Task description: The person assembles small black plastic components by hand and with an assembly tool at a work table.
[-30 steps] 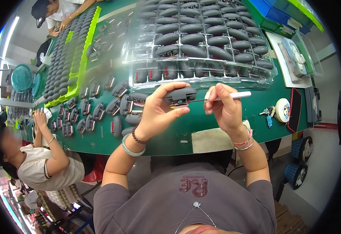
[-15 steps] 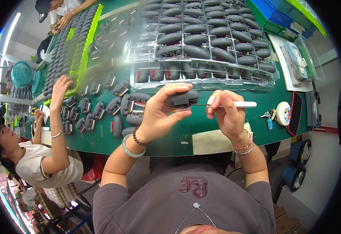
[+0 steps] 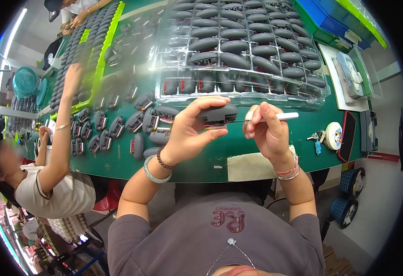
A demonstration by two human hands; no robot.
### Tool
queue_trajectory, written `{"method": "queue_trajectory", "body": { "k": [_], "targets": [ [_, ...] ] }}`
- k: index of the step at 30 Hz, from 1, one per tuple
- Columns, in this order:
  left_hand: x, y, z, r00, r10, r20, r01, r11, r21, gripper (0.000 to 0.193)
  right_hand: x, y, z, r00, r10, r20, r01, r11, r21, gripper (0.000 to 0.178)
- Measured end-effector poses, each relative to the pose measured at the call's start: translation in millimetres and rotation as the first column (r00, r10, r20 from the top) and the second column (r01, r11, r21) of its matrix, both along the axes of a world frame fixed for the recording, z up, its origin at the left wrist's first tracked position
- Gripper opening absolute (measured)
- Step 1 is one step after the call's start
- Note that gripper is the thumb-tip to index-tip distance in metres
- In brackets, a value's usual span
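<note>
While a grey casing [image 3: 219, 112] is being gripped by the left hand [image 3: 187, 137], a white-handled tool [image 3: 288, 116] pinched in the right hand [image 3: 270, 133] is apparently being worked against it, steadiness needed next.

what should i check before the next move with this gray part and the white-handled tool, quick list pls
1. Gray part gripped by the left hand: ok.
2. White-handled tool gripped by the right hand: ok.
3. Thin shaft pointing at the gray part: ok.
4. Shaft tip properly seated: cannot tell, too small to see.
5. Left wrist clear of the loose gray parts: cannot tell, height unclear.
6. Co-worker's hand away from both hands: ok, off to the left.
</note>
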State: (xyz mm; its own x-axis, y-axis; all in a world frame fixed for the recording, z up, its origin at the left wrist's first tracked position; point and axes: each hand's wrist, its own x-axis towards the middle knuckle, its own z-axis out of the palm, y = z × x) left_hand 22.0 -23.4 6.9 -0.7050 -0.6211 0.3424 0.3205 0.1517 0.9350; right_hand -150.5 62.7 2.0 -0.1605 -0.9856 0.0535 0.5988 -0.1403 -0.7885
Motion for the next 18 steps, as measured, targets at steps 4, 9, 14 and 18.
{"method": "queue_trajectory", "body": {
  "k": [4,9,14,18],
  "targets": [
    [1,-1,0,1.000,0.000,0.028,0.000,1.000,-0.009,0.049,-1,-2,-2,0.993,0.065,0.100,-0.070,0.996,0.048,0.037],
    [2,0,0,0.999,-0.002,0.044,0.001,1.000,0.027,0.049,-3,-5,-4,0.975,0.108,0.193,-0.130,0.986,0.106,0.036],
    [-1,1,2,0.999,0.015,0.049,-0.016,1.000,0.006,0.049,-6,-8,-12,0.897,0.177,0.404,-0.270,0.945,0.186,0.035],
    [0,-1,-2,0.998,0.042,0.055,-0.043,0.999,0.030,0.050,-3,-7,-8,0.903,0.131,0.410,-0.238,0.946,0.221,0.035]
  ]
}}
